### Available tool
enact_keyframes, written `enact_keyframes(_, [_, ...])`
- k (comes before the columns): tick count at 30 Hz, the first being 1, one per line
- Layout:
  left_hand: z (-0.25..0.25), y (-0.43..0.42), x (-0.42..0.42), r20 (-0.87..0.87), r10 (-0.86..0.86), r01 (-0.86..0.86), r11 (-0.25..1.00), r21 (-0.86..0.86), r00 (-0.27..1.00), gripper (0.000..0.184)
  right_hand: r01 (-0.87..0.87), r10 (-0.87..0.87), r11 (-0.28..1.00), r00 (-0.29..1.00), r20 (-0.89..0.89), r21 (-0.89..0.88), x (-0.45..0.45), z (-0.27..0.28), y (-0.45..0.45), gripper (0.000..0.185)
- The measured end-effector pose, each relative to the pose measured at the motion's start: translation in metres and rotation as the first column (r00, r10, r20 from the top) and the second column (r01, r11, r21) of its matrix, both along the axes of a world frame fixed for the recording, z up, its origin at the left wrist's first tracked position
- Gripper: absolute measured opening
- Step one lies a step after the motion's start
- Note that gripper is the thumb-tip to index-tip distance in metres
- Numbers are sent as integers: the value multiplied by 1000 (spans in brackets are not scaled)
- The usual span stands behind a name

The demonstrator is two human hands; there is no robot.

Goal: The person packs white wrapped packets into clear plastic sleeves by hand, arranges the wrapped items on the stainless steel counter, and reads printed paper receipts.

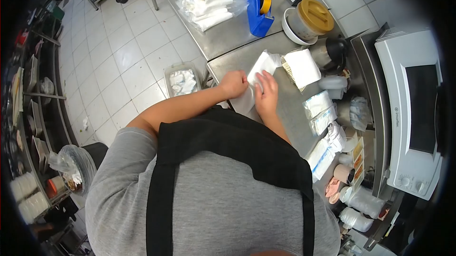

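White plastic bag on tabletop, between hands. Left hand curled nearly closed at its 9 o'clock edge, can't tell if gripping; right hand part open, fingers on the plastic. From bag: blue tape dispenser 12 o'clock, white stack 3 o'clock, bagged white bundles 11 o'clock.

The shirt is flecked grey, the apron black. At centre, the bag is white. Near the top, the dispenser is blue, its tape yellow; the lid at upper right is mustard. At upper left, pale tiles form a grey-lined grid. The microwave, far right, is white; the packs right of centre are blue-striped white.
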State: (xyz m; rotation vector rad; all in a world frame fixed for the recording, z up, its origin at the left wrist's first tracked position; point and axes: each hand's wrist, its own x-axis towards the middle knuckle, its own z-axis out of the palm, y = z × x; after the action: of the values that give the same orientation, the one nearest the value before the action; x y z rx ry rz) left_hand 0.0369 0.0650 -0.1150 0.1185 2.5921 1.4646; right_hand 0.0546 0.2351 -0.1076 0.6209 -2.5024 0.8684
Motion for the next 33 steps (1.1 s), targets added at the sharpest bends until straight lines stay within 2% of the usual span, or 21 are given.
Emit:
enact_keyframes(1, [5, 1, 2, 38, -12, 11, 1000, 12, 999, 11, -4, 2, 997, 1000, 23, 81, 3, 0, -4, 35])
enact_keyframes(4, [6, -4, 0, -86, -104, 91, 986, -139, 991, 14, -21, 28, 993, 998, -60, 116, -5, -1, -2, 34])
enact_keyframes(7, [19, -7, 8, -381, -127, 101, 991, -85, 916, 22, 86, -87, 996, 996, -32, -37, -36, 14, 13, 35])
enact_keyframes(10, [20, -2, 13, -299, -252, 167, 945, -282, 920, 36, 266, -247, 943, 962, -114, 203, -68, 44, 21, 37])
enact_keyframes(13, [21, 9, 16, -367, -98, -8, 962, -274, 925, 36, 235, -226, 881, 971, -72, 410, -95, 48, 35, 31])
enact_keyframes(16, [28, 11, 13, -232, -92, -5, 922, -387, 968, 37, 48, -103, 904, 989, 109, 425, -113, 47, 39, 20])
enact_keyframes(19, [22, 15, 14, -336, -89, -48, 925, -377, 937, 30, -16, -44, 946, 983, 179, 322, -125, 40, 40, 13])
enact_keyframes(25, [8, 18, 11, -383, -60, -105, 912, -396, 922, 18, -1, -71, 947, 975, 213, 320, -132, 30, 40, 17])
enact_keyframes(28, [15, 20, 12, -356, -62, -77, 928, -363, 933, 19, 20, -95, 948, 971, 221, 318, -132, 25, 37, 18])
enact_keyframes(31, [31, 23, 16, -319, -82, -80, 883, -463, 944, 20, 53, -116, 952, 974, 194, 302, -132, 18, 36, 18])
enact_keyframes(33, [23, 26, 16, -402, -71, -123, 891, -437, 913, 19, 71, -129, 951, 975, 178, 302, -133, 14, 35, 18])
